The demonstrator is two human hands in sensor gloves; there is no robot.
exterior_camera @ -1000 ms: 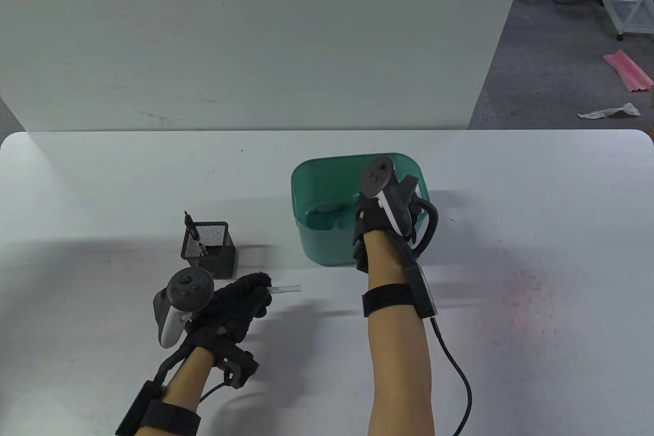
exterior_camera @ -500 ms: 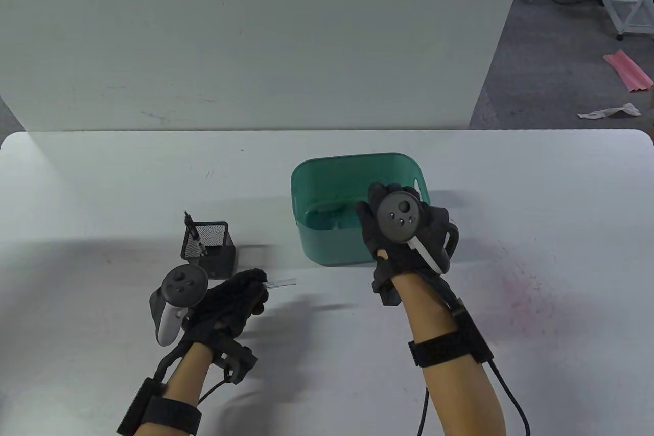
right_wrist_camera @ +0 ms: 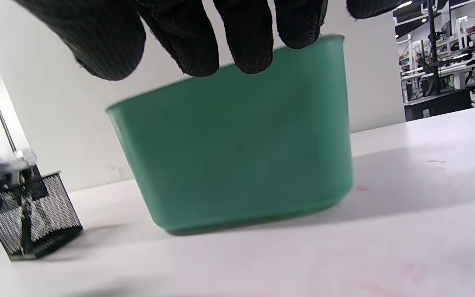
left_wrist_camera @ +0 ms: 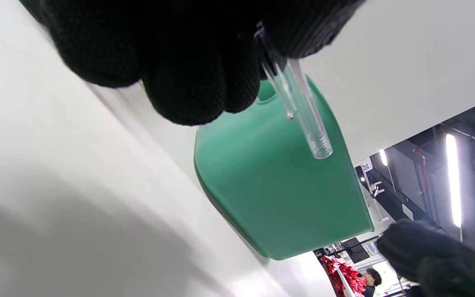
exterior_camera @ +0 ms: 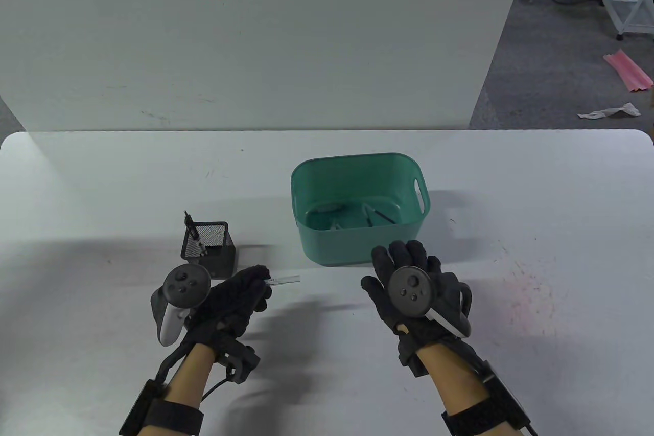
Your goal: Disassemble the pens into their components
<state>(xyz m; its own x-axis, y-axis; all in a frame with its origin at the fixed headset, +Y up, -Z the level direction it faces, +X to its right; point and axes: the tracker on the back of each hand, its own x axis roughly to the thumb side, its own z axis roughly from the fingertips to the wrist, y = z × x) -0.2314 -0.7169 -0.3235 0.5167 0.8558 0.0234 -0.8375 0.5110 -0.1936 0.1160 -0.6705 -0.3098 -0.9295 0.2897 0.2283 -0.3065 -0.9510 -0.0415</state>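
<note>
My left hand [exterior_camera: 240, 298] pinches a clear pen barrel [exterior_camera: 284, 280] that points right toward the green bin [exterior_camera: 306, 247]. In the left wrist view the clear pen barrel [left_wrist_camera: 305, 119] sticks out from between my fingers, its threaded open end showing. My right hand [exterior_camera: 403, 272] hovers just in front of the bin with fingers spread and nothing in it. Several pen parts [exterior_camera: 375, 215] lie on the bin's floor. A black mesh pen holder [exterior_camera: 209, 247] with a pen [exterior_camera: 193, 231] in it stands left of the bin.
A white wall panel [exterior_camera: 255, 37] rises behind the table's far edge. Faint reddish marks [exterior_camera: 526, 293] stain the tabletop to the right of my right hand. The green bin [right_wrist_camera: 237, 161] fills the right wrist view, with the mesh holder [right_wrist_camera: 35, 214] at its left.
My right hand has pulled back out of the green bin toward me and now hovers empty in front of it. The left hand has barely moved and still holds the barrel.
</note>
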